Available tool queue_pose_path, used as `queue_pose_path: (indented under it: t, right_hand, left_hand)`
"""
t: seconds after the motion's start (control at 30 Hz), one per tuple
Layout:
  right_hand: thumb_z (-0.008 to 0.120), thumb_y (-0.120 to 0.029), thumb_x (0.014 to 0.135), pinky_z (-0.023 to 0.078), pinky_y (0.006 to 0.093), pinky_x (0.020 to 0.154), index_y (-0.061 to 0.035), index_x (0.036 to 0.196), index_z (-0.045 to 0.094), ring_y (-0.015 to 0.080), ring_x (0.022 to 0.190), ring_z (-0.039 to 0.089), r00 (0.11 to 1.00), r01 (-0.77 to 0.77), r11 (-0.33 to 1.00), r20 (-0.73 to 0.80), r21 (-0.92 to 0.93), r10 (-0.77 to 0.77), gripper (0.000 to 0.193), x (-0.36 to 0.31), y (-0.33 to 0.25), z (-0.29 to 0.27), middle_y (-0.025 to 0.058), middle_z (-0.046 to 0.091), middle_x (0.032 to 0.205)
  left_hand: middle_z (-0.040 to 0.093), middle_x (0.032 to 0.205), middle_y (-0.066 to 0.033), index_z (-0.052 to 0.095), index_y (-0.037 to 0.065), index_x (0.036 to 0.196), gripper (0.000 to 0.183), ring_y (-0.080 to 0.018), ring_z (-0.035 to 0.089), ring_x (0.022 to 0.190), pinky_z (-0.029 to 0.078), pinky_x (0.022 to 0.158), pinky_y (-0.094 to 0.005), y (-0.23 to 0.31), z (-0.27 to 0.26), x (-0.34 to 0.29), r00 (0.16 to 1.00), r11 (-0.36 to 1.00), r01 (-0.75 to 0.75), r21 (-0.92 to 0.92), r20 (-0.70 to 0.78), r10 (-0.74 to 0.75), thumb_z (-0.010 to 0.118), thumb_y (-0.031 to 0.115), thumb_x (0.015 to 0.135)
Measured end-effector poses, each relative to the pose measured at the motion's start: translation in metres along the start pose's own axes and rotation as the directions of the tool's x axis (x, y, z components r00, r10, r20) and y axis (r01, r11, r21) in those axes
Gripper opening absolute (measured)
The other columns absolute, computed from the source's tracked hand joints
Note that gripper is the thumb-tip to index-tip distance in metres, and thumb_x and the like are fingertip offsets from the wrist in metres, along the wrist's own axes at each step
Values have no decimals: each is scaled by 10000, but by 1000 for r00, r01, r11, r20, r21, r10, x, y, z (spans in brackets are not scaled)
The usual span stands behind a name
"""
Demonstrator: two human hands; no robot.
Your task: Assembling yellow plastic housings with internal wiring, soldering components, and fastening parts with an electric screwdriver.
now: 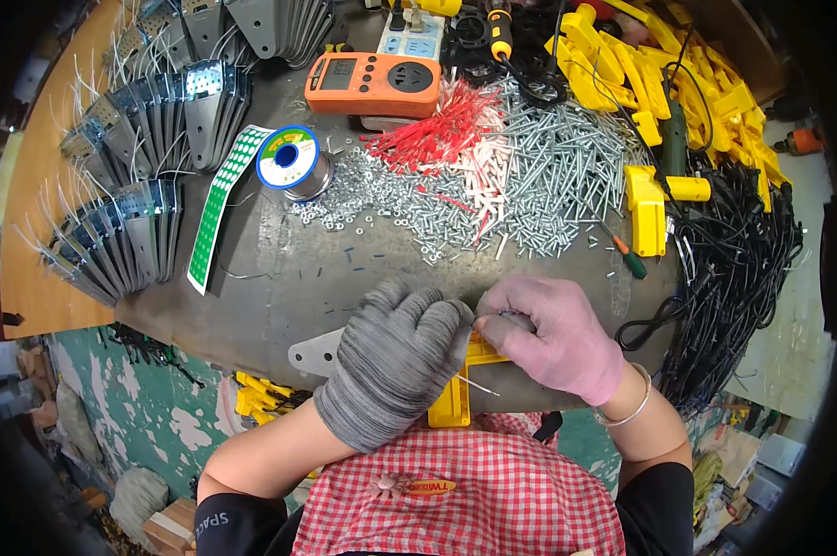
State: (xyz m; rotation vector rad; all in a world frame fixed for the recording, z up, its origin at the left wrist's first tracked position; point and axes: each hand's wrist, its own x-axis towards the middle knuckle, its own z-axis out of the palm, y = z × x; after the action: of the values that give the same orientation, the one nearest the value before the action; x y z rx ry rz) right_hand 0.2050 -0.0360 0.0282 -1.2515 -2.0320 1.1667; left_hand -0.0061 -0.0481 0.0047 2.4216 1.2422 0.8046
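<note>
A: Start with the left hand. Open or closed?

B: Curled closed, in a grey striped glove, around a grey metal plate, rounded and pierced with holes at the end showing on the left.

A: And the right hand?

B: Gloved in pink, bent in at the fingertips over a yellow plastic housing, just beside the left hand. Cannot tell whether gripping anything there; too well hidden between thumb and fingers.

A: Where to find the housing, exactly?

B: At the near edge of the dark grey table, partly under both hands, next to the red checked apron. Notice also a thin white wire, slanting out to the right.

A: And farther off?

B: See a heap of screws beyond the hands, next to scattered nuts and a pile of red and white tubing pieces. Left of those, find a wire spool and a green-dotted sticker sheet. Behind, spot an orange power meter; at right, tangled black cables.
</note>
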Motion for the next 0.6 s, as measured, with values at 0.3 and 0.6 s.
queue_pose_path:
  t: [0.3, 0.6]
  right_hand:
    - [603, -122, 958, 534, 351, 650, -26, 1030, 684, 303, 729, 693, 993, 53, 999, -111, 13, -51, 145, -6, 4, 6, 152, 686, 852]
    - [600, -119, 972, 517, 312, 626, 7, 1069, 639, 145, 737, 690, 833, -540, 722, 158, 433, 530, 164, 5, -4, -4, 96, 701, 843]
  left_hand:
    - [703, 968, -56, 643, 28, 1086, 168, -100, 676, 797, 548, 680, -268, 5, -24, 2, 654, 235, 741, -629, 596, -467, 698, 127, 963]
    - [711, 955, -79, 658, -24, 1098, 182, -145, 716, 869, 598, 774, -295, -3, -14, -5, 659, 167, 715, -678, 576, -483, 714, 62, 947]
